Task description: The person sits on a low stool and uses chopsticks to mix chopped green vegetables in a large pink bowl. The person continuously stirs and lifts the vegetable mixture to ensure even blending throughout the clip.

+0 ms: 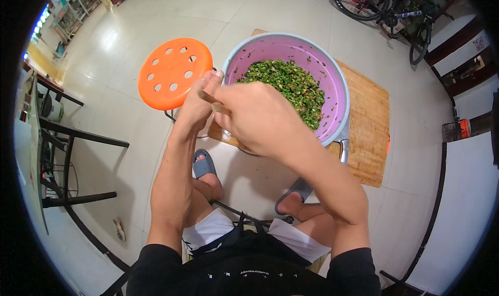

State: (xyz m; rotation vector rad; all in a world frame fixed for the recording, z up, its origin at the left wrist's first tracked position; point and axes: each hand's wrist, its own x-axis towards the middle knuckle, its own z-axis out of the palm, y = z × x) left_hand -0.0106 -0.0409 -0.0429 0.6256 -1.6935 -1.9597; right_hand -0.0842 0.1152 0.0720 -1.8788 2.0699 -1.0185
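Note:
My right hand (pixel 254 114), slightly blurred, is closed around a pair of brown chopsticks (pixel 220 108), whose ends poke out toward the left hand. Close against it on the left, my left hand (pixel 196 101) is raised with its fingertips pressed together; whatever they hold is hidden. Both hands are in front of the near left rim of a large basin (pixel 340 88), pink inside with a pale blue-grey rim. Finely chopped green filling (pixel 291 83) lies in it, and my right hand covers part of it. Green bits cling to the basin's inner wall.
Beneath the basin is a wooden board (pixel 369 124), with a metal cleaver (pixel 343 145) partly under the basin. An orange stool (pixel 174 72) with round holes stands to the left. A dark-legged table (pixel 67 130) is at far left; a bicycle (pixel 384 10) stands at far right.

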